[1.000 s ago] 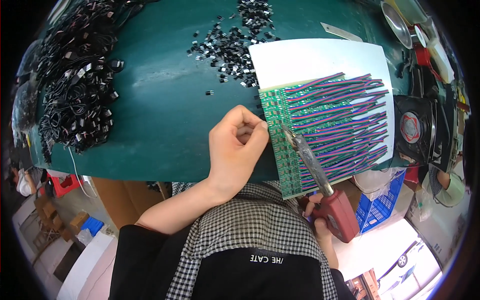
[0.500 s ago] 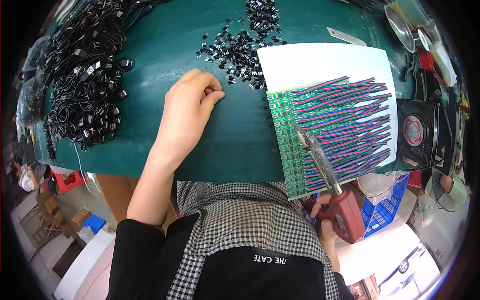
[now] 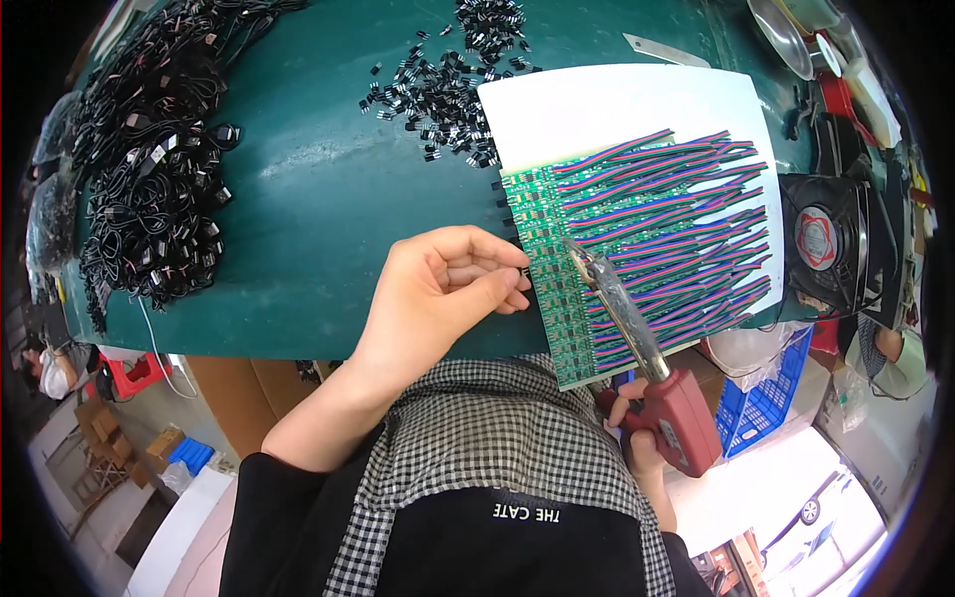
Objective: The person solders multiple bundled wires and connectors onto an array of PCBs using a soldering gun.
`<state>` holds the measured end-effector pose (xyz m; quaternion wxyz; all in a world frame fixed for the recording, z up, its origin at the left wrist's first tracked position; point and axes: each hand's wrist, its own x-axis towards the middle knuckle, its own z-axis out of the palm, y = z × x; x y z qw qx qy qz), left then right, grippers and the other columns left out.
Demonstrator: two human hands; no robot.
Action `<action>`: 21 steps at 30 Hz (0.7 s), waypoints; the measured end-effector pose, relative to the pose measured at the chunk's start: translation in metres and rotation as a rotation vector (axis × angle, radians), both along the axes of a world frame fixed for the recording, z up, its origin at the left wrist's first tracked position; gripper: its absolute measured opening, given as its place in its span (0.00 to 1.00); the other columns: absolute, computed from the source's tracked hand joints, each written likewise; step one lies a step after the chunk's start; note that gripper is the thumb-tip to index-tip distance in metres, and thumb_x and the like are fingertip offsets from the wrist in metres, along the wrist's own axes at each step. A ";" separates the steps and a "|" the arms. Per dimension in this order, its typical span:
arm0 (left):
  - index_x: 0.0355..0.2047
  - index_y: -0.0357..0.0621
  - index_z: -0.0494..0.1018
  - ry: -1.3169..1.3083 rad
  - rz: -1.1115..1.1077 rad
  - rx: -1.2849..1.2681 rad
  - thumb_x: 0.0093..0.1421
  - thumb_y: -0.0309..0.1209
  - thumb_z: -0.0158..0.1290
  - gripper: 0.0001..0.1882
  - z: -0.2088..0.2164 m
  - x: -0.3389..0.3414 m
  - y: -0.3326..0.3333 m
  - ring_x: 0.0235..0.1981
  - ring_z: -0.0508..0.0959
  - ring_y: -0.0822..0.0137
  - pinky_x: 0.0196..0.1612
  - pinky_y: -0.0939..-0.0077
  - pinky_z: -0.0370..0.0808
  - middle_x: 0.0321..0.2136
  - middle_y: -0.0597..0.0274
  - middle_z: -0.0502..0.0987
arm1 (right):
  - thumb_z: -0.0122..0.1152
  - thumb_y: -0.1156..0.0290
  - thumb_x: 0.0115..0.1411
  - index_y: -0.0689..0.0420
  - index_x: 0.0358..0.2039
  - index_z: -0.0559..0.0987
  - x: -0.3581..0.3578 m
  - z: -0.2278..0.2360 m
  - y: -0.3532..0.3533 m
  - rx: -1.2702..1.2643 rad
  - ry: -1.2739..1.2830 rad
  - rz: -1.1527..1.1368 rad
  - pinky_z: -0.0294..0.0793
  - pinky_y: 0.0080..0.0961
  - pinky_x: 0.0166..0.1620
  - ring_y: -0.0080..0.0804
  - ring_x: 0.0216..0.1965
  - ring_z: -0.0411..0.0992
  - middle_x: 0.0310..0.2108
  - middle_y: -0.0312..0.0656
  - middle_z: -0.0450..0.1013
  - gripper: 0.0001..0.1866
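My left hand point(image 3: 453, 284) is beside the left edge of a green circuit board panel point(image 3: 545, 239), thumb and fingers pinched together at that edge. Whatever small thing the pinch holds is mostly hidden by the fingertips. My right hand point(image 3: 642, 438) grips the dark red handle of a soldering gun point(image 3: 686, 423). Its long metal barrel slants up and left over the panel, with the tip above the board's solder pads. Bundles of red, blue, green and black wires point(image 3: 647, 214) run rightward from the panel. Small black parts point(image 3: 502, 196) stick out along the panel's upper left edge.
Beneath the panel lies a white board point(image 3: 607, 104) on the green table point(image 3: 318, 199). Small black three-pin parts point(image 3: 443, 95) lie in a heap at the far middle. Black cables point(image 3: 164, 189) are piled at left. A blade point(image 3: 667, 50) and a fan point(image 3: 824, 239) are at right.
My left hand has moved right and nearer me, from the table below the heap to the panel's left edge. The soldering gun's tip stays over the panel, shifted slightly left in view.
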<state>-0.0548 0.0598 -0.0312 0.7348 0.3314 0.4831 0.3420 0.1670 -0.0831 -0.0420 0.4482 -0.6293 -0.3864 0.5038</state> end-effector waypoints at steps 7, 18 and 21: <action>0.32 0.41 0.61 0.144 0.008 0.152 0.56 0.17 0.48 0.08 -0.006 0.009 0.003 0.29 0.76 0.73 0.32 0.82 0.74 0.28 0.61 0.74 | 0.63 0.44 0.47 0.64 0.35 0.75 0.008 -0.008 -0.005 0.071 -0.099 0.126 0.69 0.19 0.27 0.26 0.21 0.71 0.19 0.36 0.72 0.31; 0.32 0.41 0.59 0.140 0.073 0.153 0.54 0.16 0.47 0.10 -0.008 0.014 0.002 0.28 0.75 0.75 0.32 0.83 0.73 0.25 0.63 0.72 | 0.67 0.49 0.46 0.67 0.48 0.67 0.027 -0.048 -0.035 0.241 -0.152 0.198 0.74 0.25 0.30 0.33 0.24 0.75 0.24 0.40 0.74 0.39; 0.32 0.40 0.59 0.134 0.100 0.138 0.53 0.15 0.47 0.11 -0.007 0.015 0.002 0.26 0.75 0.76 0.31 0.84 0.73 0.24 0.62 0.72 | 0.68 0.49 0.45 0.68 0.48 0.67 0.031 -0.050 -0.040 0.223 -0.238 0.207 0.74 0.26 0.31 0.34 0.24 0.75 0.24 0.40 0.75 0.40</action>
